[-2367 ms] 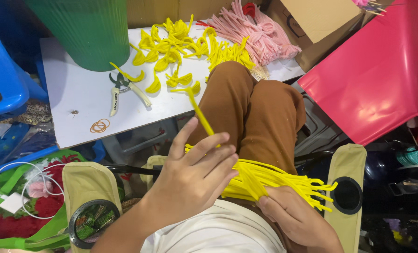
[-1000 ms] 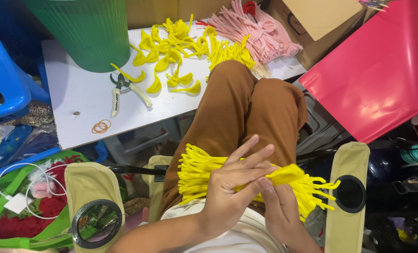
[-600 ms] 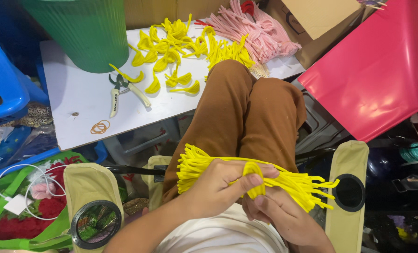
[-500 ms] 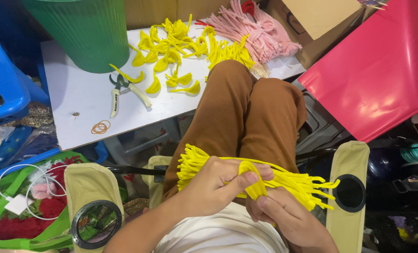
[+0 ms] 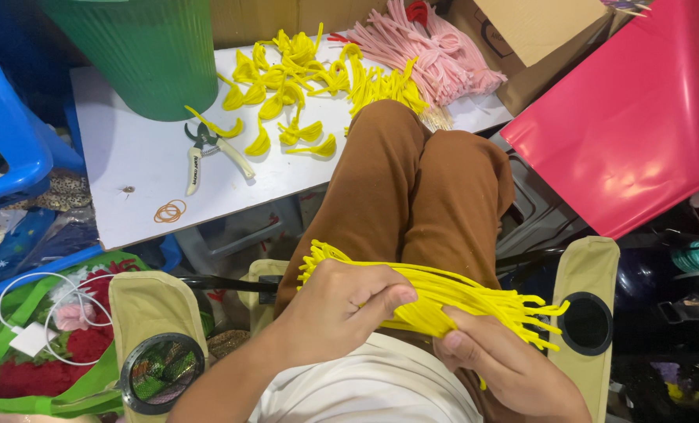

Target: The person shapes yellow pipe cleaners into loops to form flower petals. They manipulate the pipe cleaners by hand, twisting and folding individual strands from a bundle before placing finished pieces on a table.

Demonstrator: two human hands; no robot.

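A white table [image 5: 130,196] holds a green bin [image 5: 142,51] and cutters [image 5: 208,153]. Lower, on the lap, lies a bundle of fuzzy yellow wires [image 5: 436,294], ends splayed; left hand [image 5: 342,309] and right hand [image 5: 494,364] both clasp it.

A bundle of yellow pipe cleaners [image 5: 443,294] is held across the lap, gripped by the left hand [image 5: 342,313] and the right hand [image 5: 494,364]. On the white desk [image 5: 138,157], pruning shears [image 5: 208,153], bent yellow pieces [image 5: 287,78] and pink pipe cleaners [image 5: 428,51] are laid beside a green bin [image 5: 142,51].
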